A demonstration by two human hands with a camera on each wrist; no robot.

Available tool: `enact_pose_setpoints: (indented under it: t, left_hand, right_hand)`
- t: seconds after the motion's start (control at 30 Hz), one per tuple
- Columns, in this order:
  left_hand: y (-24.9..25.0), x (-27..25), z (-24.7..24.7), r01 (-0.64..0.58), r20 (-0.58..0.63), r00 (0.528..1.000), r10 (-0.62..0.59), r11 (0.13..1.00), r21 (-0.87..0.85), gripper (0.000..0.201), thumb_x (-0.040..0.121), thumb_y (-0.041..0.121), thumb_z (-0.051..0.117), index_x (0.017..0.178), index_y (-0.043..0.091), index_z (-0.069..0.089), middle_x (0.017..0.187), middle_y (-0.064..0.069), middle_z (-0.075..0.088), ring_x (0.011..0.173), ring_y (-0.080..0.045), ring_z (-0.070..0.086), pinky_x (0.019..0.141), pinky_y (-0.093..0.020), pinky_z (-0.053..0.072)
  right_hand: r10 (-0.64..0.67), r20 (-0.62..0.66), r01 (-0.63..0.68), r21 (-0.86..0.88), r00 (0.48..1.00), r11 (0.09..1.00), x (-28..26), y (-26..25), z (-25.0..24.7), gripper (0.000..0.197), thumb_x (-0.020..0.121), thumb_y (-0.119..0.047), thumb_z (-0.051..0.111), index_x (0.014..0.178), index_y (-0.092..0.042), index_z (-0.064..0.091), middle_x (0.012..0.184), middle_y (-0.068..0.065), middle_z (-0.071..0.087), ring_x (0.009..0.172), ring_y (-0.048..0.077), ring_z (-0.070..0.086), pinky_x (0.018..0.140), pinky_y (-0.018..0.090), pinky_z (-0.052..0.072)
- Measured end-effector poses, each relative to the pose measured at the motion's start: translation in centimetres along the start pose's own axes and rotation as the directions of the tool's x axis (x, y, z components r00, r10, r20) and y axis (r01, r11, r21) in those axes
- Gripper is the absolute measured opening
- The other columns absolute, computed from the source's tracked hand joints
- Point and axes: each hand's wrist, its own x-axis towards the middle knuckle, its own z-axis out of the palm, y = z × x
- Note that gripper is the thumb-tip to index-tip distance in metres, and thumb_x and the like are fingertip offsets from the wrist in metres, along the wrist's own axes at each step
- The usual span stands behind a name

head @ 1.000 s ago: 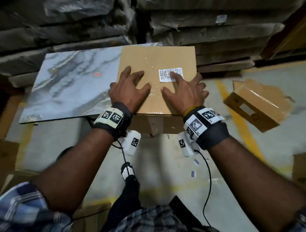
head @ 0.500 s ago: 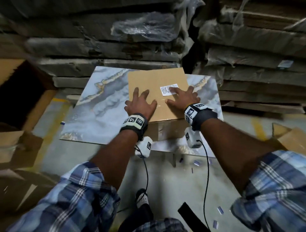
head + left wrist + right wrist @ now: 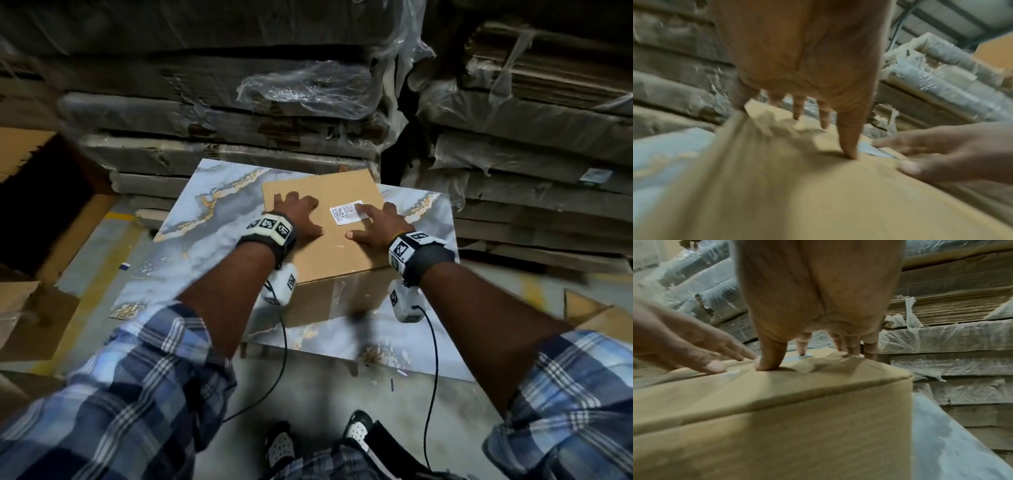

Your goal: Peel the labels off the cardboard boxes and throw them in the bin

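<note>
Cardboard box (image 3: 329,246) sits on marbled worktop (image 3: 212,219), roughly centre of head view. White barcode label (image 3: 346,211) stuck flat on box top, toward 1 o'clock of the lid. Left hand (image 3: 298,219) lies flat on lid at label's 9 o'clock, fingers spread, grip released, holding nothing. Right hand (image 3: 380,226) also flat, grip released, index fingertip touching label's right edge at 3 o'clock; thumb pressed on cardboard. Wrapped flat cardboard stacks (image 3: 239,113) at 12 o'clock behind the worktop. Bin not seen.
</note>
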Motion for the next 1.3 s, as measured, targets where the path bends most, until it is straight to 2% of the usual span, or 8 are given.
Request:
enact_pose_setpoints:
  t: [0.17, 0.37, 0.5, 0.63, 0.87, 0.97, 1.1, 1.3]
  left_hand:
    - [0.0, 0.4, -2.7, -0.028, 0.111, 0.994, 0.016, 0.993, 0.115, 0.100, 0.078, 0.065, 0.069, 0.157, 0.039, 0.013, 0.165, -0.013, -0.002, 0.150, -0.044, -0.003, 0.118, -0.058, 0.004]
    - [-0.4, 1.2, -2.8, 0.116, 0.145, 0.980, -0.134, 0.985, 0.127, 0.114, 0.065, 0.078, 0.070, 0.152, 0.053, 0.002, 0.165, -0.008, -0.014, 0.148, -0.048, -0.009, 0.114, -0.067, 0.007]
    - [0.4, 0.3, -2.4, 0.207, 0.127, 0.967, -0.220, 0.972, 0.110, 0.118, 0.058, 0.080, 0.073, 0.151, 0.053, 0.007, 0.165, -0.010, -0.002, 0.146, -0.048, 0.014, 0.115, -0.063, 0.020]
    - [2.7, -1.6, -2.3, 0.280, 0.113, 0.946, -0.303, 0.942, 0.186, 0.123, 0.060, 0.085, 0.067, 0.156, 0.035, 0.008, 0.158, -0.017, 0.026, 0.138, -0.042, 0.036, 0.108, -0.049, 0.036]
    - [5.2, -4.6, 0.4, 0.189, -0.037, 0.981, -0.191, 0.893, 0.409, 0.108, 0.074, 0.083, 0.054, 0.150, 0.011, 0.029, 0.140, -0.014, 0.053, 0.121, -0.033, 0.056, 0.087, -0.035, 0.047]
    - [3.8, -3.8, -0.6, 0.126, 0.083, 0.981, -0.175, 0.904, 0.409, 0.101, 0.072, 0.082, 0.058, 0.146, 0.015, 0.038, 0.139, -0.011, 0.055, 0.119, -0.031, 0.058, 0.081, -0.032, 0.043]
    - [1.8, -2.4, -3.0, 0.076, 0.080, 0.991, -0.109, 0.939, 0.335, 0.082, 0.070, 0.069, 0.073, 0.134, 0.022, 0.053, 0.131, -0.007, 0.062, 0.117, -0.028, 0.060, 0.094, -0.036, 0.050]
    - [2.0, -0.2, -1.9, -0.096, 0.167, 0.985, 0.047, 0.950, 0.296, 0.112, 0.065, 0.028, 0.091, 0.153, 0.019, 0.024, 0.155, -0.015, 0.031, 0.137, -0.037, 0.041, 0.109, -0.049, 0.040]
  right_hand:
    - [-0.047, 0.121, 0.054, -0.061, 0.992, 0.997, 0.2, 1.5, 0.9, 0.106, 0.074, -0.079, 0.063, 0.154, -0.048, 0.003, 0.160, 0.022, 0.008, 0.139, 0.050, 0.034, 0.112, 0.059, 0.034]
    - [-0.152, 0.170, 0.167, -0.080, 0.974, 0.983, 2.3, 3.3, -1.0, 0.110, 0.073, -0.075, 0.068, 0.155, -0.047, 0.000, 0.150, 0.016, 0.025, 0.133, 0.042, 0.043, 0.106, 0.052, 0.039]
    - [-0.219, 0.202, 0.247, -0.121, 0.955, 0.961, 3.7, 3.4, -2.3, 0.111, 0.075, -0.071, 0.070, 0.156, -0.046, -0.001, 0.154, 0.016, 0.023, 0.136, 0.041, 0.041, 0.106, 0.050, 0.040]
    - [-0.274, 0.242, 0.326, -0.212, 0.931, 0.921, 4.8, 3.1, -4.2, 0.109, 0.075, -0.063, 0.076, 0.155, -0.049, 0.003, 0.161, 0.017, 0.015, 0.142, 0.043, 0.034, 0.110, 0.049, 0.035]
    - [-0.301, 0.334, 0.404, -0.302, 0.893, 0.864, 6.4, 0.5, -5.0, 0.101, 0.076, -0.022, 0.079, 0.148, -0.060, 0.020, 0.165, 0.017, 0.002, 0.146, 0.039, 0.029, 0.112, 0.043, 0.038]
    - [-0.301, 0.327, 0.384, -0.227, 0.896, 0.895, 6.5, -0.3, -4.4, 0.086, 0.084, -0.014, 0.067, 0.149, -0.055, 0.027, 0.162, 0.016, 0.016, 0.143, 0.040, 0.034, 0.111, 0.046, 0.039]
    - [-0.331, 0.200, 0.361, -0.139, 0.922, 0.922, 6.0, -1.1, -3.6, 0.067, 0.088, -0.046, 0.070, 0.147, -0.037, 0.040, 0.143, 0.017, 0.044, 0.131, 0.036, 0.046, 0.109, 0.040, 0.038]
    - [-0.290, 0.103, 0.304, -0.175, 0.952, 0.937, 5.3, -2.1, -1.9, 0.064, 0.080, -0.041, 0.077, 0.133, -0.042, 0.043, 0.133, 0.013, 0.043, 0.127, 0.040, 0.043, 0.104, 0.046, 0.042]
